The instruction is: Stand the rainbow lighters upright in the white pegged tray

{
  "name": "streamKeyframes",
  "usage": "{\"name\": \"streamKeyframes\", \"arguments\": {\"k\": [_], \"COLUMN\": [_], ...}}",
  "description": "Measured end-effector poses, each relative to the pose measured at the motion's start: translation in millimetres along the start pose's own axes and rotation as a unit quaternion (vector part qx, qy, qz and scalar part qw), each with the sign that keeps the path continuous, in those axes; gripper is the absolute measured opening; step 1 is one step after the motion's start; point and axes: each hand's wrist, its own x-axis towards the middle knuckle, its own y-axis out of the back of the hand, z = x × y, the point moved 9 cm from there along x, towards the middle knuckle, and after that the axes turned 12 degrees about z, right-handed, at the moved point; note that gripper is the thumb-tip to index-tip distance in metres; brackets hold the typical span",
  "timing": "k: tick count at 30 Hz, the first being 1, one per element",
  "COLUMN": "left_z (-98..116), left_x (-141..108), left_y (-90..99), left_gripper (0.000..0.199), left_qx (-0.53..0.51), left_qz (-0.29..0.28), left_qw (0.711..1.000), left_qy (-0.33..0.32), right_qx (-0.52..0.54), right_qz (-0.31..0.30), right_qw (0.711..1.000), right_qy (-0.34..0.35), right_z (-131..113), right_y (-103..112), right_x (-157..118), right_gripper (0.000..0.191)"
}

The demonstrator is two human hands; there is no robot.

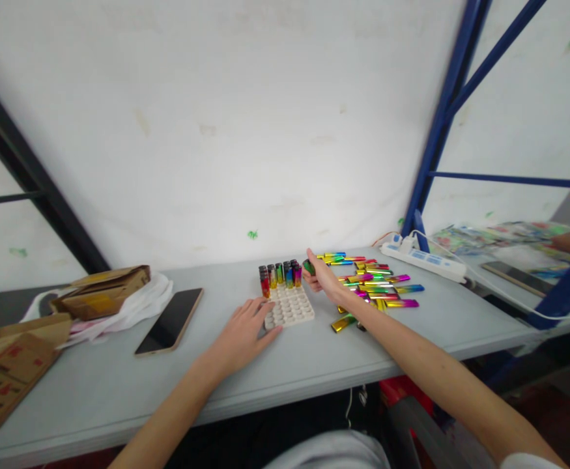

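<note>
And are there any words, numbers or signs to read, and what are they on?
None that I can read.
Cardboard box at lower left: red printing, too blurred.
Standing colourful pieces: too small to tell.
Phone on the left: dark screen, no text showing.
Power strip: no readable letters.

Tray on table between phone at left and tubes at right

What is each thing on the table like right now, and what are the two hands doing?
Left hand: open, touching the tray's left side.
Right hand: closed around a dark green tube.
Tray: flat, partly filled.
Tubes in the tray: standing up.
Loose tubes: lying in a messy pile.
Left phone: lying flat, screen dark.
Power strip: plugged into at the far end.
White bag: crumpled.
</note>
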Motion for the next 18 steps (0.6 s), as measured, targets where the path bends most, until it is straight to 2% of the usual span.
{"name": "streamKeyframes", "arguments": {"k": [4, 8, 14, 18], "left_z": [-0.2, 0.7, 0.2, 0.7], "left_x": [0.0, 0.2, 0.2, 0.5], "left_y": [-0.7, -0.4, -0.4, 0.2], "left_gripper": [0.050, 0.051, 0.051, 0.050], "left_qx": [0.000, 0.000, 0.003, 0.002], "left_qz": [-0.014, -0.018, -0.019, -0.015], "left_qw": [1.000, 1.000, 1.000, 1.000], "left_qy": [0.012, 0.011, 0.012, 0.009], "right_qx": [-0.023, -0.040, -0.065, -0.041], "right_qz": [0.043, 0.045, 0.029, 0.007], "right_qw": [0.999, 0.998, 0.996, 0.999], "right_qy": [0.002, 0.035, 0.045, 0.030], "right_z": [2.8, -0.2, 8.7, 15.9], "right_y": [4.6, 2.4, -2.5, -7.0], "right_x": [-1.3, -3.7, -0.2, 4.1], "right_gripper": [0.045, 0.037, 0.044, 0.054]}}
